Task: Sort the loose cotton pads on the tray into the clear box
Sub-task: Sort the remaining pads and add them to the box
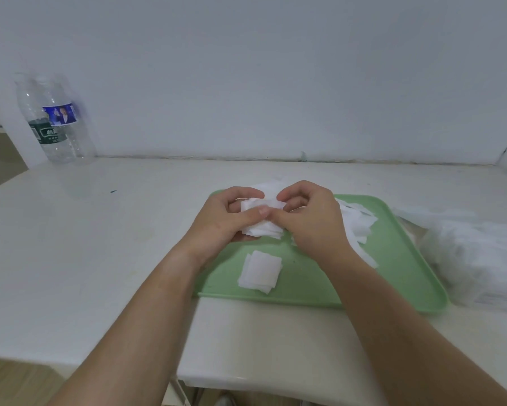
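Centrally, we grip a stack [264, 227] of pads in both hands: the left hand [223, 218] curls around its left side with the thumb on top, and the right hand [310, 221] pinches its right edge, above the tray [305, 282]. A smaller stack [260, 272] lies on the tray's near side. Loose pads [360, 221] are heaped at far right. A blurred box [480, 259] stands just right of the tray.

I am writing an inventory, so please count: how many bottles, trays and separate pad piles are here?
Bottles: 2 (green-label bottle, blue-label bottle)
Tray: 1
Pad piles: 3 (held stack, front stack, loose heap)
Total: 6
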### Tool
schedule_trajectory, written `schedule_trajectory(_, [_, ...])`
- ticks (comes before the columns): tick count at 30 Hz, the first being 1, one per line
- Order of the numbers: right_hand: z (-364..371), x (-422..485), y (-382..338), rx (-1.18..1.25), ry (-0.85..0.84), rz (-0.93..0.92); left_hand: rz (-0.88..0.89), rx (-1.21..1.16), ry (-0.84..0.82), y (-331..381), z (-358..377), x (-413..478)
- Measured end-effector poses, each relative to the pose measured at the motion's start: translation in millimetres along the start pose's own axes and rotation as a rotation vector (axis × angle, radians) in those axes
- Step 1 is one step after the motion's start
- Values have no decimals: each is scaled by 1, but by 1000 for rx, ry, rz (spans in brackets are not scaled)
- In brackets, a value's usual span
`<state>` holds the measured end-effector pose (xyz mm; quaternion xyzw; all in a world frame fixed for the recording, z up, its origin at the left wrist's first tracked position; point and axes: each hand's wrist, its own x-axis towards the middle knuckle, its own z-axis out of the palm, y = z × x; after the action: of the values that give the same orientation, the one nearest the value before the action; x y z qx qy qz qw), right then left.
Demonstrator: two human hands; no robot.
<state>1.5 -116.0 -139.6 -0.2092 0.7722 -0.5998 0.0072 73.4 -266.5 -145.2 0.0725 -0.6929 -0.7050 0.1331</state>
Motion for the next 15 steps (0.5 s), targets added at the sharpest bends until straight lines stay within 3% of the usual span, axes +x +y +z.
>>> schedule_trajectory(4, [-2,0,0,6,29,10,6,-45,61,-2,-2,2])
schedule_trajectory(8, [-3,2,0,-40,98,-38,-4,-96,386,-5,-11,11])
schedule_trajectory(11, [-5,1,0,-156,-77,-53,-24,-176,572,-7,-22,16])
schedule_trajectory(15, [0,-7,-1,-555,-333,-90,-45,-207,610,-9,-24,19])
